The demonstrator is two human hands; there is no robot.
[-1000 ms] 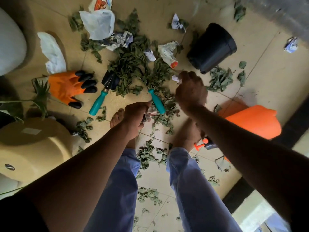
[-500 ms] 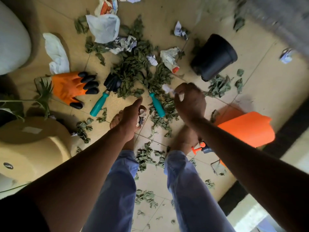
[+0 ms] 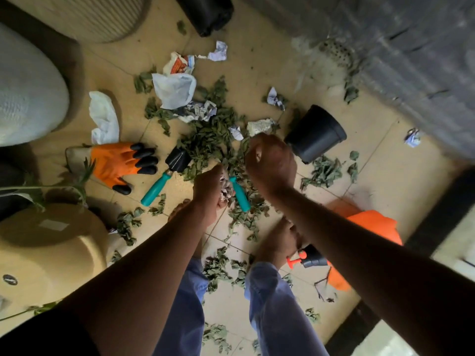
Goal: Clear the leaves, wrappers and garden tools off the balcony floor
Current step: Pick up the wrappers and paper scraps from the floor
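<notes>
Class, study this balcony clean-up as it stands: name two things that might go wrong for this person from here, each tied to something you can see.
1. The person's bare feet stand among loose leaves, and the teal-handled tool lies right beside them, so a step could land on it or slip.
2. The left hand already grips a wad of crumpled paper; grabbing more with it may spill scraps back onto the floor.

A black pot (image 3: 314,133) lies tipped over at right. A tan stool (image 3: 48,250) sits near left. A white cushion (image 3: 25,98) lies far left.
</notes>
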